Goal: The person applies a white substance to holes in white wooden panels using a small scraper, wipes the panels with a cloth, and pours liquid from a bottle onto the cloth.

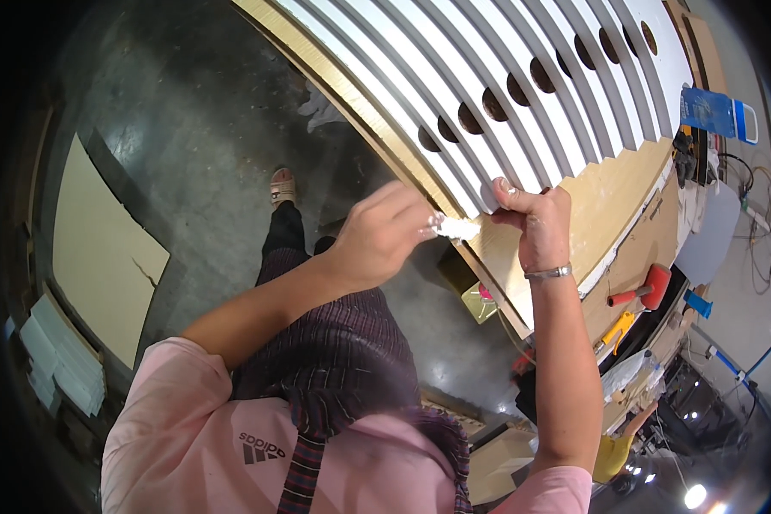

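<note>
A white ribbed panel [454, 53] with a row of dark oval holes lies on a pale wooden tabletop [612, 193]. Beside its near corner, my left hand [379, 233] pinches a small crumpled white wad [460, 229]; I cannot tell whether it is cloth, paper or paste. White smears show on those fingertips. My right hand [544, 224] grips the panel's near end, thumb on top and fingers curled at the edge, partly hidden. White specks mark its thumb, and a metal band circles the wrist.
To the right lie a red-headed tool [657, 287], a yellow-handled tool [617, 330] and a blue container [713, 114]. A large cream board [103, 248] rests at the left, with stacked pale pieces [60, 351] nearby. Another person's yellow sleeve [612, 458] shows at lower right.
</note>
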Available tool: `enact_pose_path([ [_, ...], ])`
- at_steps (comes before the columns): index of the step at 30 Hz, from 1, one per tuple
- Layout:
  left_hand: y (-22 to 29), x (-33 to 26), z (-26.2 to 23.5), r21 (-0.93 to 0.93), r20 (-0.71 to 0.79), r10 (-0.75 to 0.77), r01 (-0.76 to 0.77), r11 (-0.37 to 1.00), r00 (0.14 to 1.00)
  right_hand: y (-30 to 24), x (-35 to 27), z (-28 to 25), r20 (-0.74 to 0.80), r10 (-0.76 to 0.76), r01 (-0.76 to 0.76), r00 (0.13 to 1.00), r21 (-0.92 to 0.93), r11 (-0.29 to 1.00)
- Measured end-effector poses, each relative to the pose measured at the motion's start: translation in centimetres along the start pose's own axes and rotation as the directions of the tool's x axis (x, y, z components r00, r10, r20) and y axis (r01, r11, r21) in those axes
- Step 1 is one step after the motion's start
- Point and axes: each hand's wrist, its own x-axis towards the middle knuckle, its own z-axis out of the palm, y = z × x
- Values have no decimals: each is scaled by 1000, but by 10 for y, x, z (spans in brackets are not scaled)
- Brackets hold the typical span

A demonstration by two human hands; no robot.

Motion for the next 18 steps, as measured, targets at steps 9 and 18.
enact_pose_path([
  [9, 18, -4, -13, -80, 5, 14, -13, 997, 1000, 1, -3, 5, -40, 2, 2, 999, 90, 996],
  [18, 46, -6, -101, -75, -97, -199, 192, 979, 975, 23, 8, 5, -107, -63, 75, 992, 107, 991],
])
